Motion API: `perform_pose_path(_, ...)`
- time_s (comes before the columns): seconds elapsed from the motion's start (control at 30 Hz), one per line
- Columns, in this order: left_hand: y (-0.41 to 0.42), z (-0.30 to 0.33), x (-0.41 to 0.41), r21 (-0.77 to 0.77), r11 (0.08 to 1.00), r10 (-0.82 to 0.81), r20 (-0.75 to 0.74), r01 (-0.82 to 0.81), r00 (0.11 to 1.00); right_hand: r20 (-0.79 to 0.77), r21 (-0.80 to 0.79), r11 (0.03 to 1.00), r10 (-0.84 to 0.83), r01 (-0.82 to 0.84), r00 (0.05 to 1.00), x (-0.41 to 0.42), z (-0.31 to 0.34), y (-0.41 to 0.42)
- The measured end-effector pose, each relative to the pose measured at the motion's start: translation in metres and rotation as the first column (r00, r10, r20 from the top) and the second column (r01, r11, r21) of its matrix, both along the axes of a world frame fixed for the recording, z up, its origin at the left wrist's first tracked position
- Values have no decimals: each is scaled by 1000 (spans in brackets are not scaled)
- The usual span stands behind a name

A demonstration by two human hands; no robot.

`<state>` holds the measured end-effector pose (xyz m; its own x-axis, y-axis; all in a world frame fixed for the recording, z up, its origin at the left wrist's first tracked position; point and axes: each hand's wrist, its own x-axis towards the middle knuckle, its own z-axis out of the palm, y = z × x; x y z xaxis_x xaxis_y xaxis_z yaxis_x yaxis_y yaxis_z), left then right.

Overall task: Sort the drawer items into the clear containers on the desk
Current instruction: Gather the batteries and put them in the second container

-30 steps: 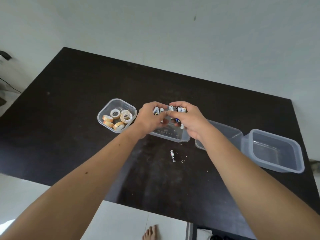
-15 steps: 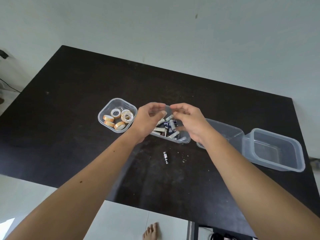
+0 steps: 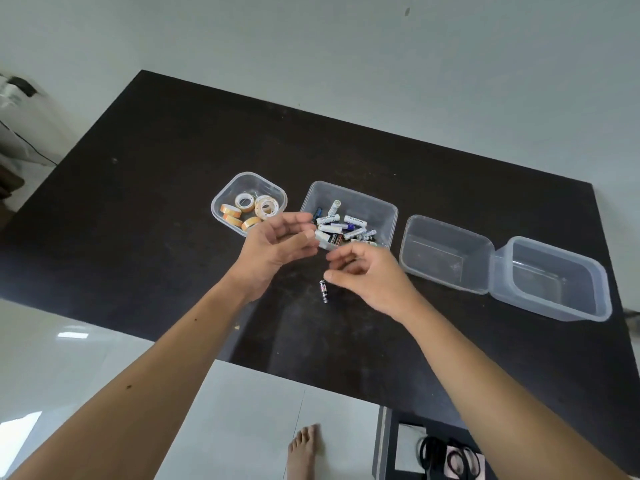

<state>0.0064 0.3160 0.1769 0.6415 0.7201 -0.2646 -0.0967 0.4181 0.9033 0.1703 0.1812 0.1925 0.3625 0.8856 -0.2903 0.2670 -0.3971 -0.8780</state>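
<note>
Several batteries (image 3: 343, 226) lie in a heap in the middle clear container (image 3: 349, 194) on the dark desk (image 3: 156, 174). One loose battery (image 3: 324, 291) lies on the desk in front of that container. My left hand (image 3: 277, 247) hovers palm-up and empty at the container's near left corner, fingers relaxed. My right hand (image 3: 370, 275) hangs just right of the loose battery, fingers loosely curled around nothing, thumb tip close above the battery's top end. A smaller clear container (image 3: 249, 183) on the left holds several tape rolls (image 3: 252, 209).
Two more clear containers stand to the right, one (image 3: 446, 254) beside the battery box and a larger one (image 3: 554, 278) near the desk's right edge; both look empty. An open drawer (image 3: 446, 455) with dark items shows at the bottom right. A bare foot (image 3: 303, 452) stands on the white floor.
Both hands dropped their handfuls of batteries into the middle container, then drew back toward me and spread apart. The right hand came down beside the loose battery.
</note>
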Motion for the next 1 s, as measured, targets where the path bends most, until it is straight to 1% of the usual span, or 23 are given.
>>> perform_pose_path(0.13,-12,-21,-24,-47,998,25,-52,-28,998,243,-101,995,24,1,970,-25,-40,-6)
perform_pose_path(0.23,-19,-37,-36,-90,996,8,-111,-18,994,388,-113,994,48,-4,920,-36,-65,-6)
perform_pose_path(0.3,-22,-47,-41,-96,995,-2,-154,-13,988,453,-94,996,39,4,891,-39,-72,-5)
perform_pose_path(0.43,-28,-57,-46,-96,995,-1,-193,-18,981,450,-25,1000,-4,18,893,-37,-65,-12)
perform_pose_path(0.53,-28,-53,-44,-101,995,-6,-202,-15,979,456,88,996,-30,-11,890,-28,-41,-20)
perform_pose_path(0.6,-28,-48,-41,-100,995,-22,-216,0,976,486,176,984,-57,-34,872,-16,-18,-19)
perform_pose_path(0.7,-33,-40,-36,-96,995,-55,-229,33,972,568,247,968,-102,-52,817,5,5,-5)
perform_pose_path(0.77,-40,-37,-32,-98,994,-71,-233,49,970,616,232,972,-117,-38,779,21,8,5)
perform_pose_path(0.83,-47,-34,-29,-98,993,-91,-237,70,967,629,183,983,-108,-12,770,34,5,13)
perform_pose_path(0.9,-55,-32,-25,-101,990,-115,-234,93,965,620,162,987,-105,4,778,41,0,14)
perform_pose_path(1.0,-68,-30,-19,-113,987,-141,-225,117,964,574,177,984,-129,31,808,42,-2,4)
